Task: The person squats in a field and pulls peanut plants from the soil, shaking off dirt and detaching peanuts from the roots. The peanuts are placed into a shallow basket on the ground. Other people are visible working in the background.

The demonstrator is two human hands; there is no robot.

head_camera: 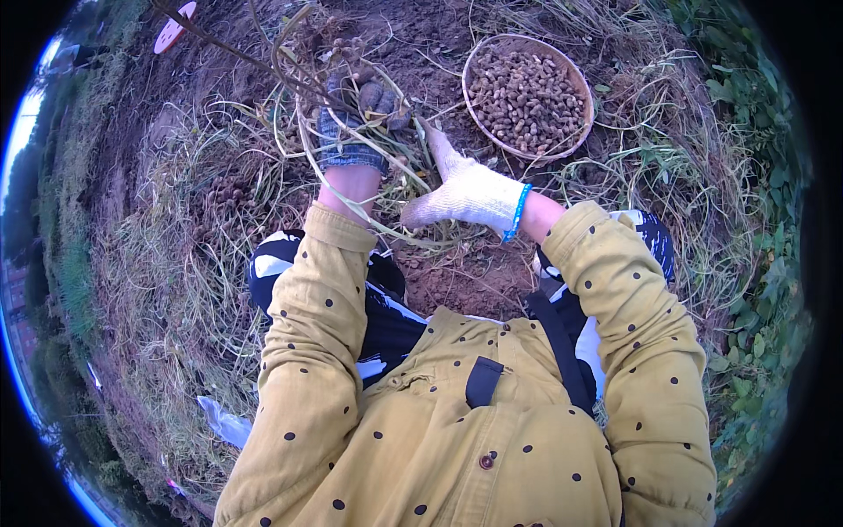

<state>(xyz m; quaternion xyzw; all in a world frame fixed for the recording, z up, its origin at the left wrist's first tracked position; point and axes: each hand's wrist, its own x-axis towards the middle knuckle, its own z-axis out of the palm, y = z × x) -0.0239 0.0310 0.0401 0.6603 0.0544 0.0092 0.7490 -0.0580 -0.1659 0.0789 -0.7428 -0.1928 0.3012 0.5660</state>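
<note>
My left hand [379,102] wears a dark patterned knit glove and is closed around the stems of a pulled peanut plant [299,125]. Long pale stems loop over that wrist, and soil-covered pods hang near the fingers. In a white knit glove with a blue cuff edge, my right hand [474,191] reaches toward the plant. Its soiled thumb and fingers are spread, with nothing visibly held between them. Beyond it stands a round shallow basket [569,67], holding many unshelled peanuts [527,99].
Dry peanut vines [191,296] cover the ground to my left, with a cluster of pods [227,197] among them. A pinkish plastic disc with holes [174,27] is at the far left. Clear plastic film [227,421] lies behind left. Green leafy plants [757,329] border the right.
</note>
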